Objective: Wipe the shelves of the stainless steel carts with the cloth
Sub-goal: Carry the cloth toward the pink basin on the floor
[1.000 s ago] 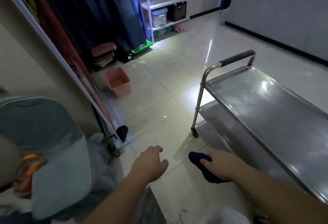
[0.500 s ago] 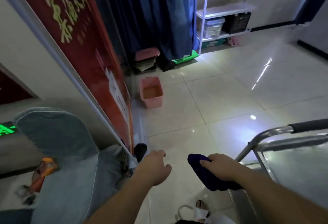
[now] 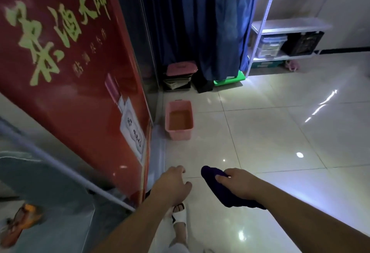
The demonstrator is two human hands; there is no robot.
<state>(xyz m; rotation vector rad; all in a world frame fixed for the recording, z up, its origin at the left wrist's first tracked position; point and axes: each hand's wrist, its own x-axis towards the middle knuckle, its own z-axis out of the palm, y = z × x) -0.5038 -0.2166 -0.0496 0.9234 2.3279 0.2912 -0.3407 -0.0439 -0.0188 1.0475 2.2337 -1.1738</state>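
Observation:
A dark purple cloth (image 3: pixel 218 188) hangs bunched in my right hand (image 3: pixel 238 184), which grips it above the tiled floor at the lower middle. Beside it, a little to the left, my left hand (image 3: pixel 172 186) hovers with loosely curled fingers and holds nothing. No stainless steel cart shows in the head view now.
A pink tub (image 3: pixel 179 120) with brownish water stands on the floor ahead. A red sign board (image 3: pixel 70 72) leans at the left. Behind are a blue curtain (image 3: pixel 200 22), a pink-lidded bin (image 3: pixel 181 69) and a white shelf rack (image 3: pixel 288 28) with boxes. My sandalled foot (image 3: pixel 179 215) is below.
The view has swung left and away from the steel cart, which has left the frame. Both hands keep their pose, the right still holding the cloth; the pink tub is nearer.

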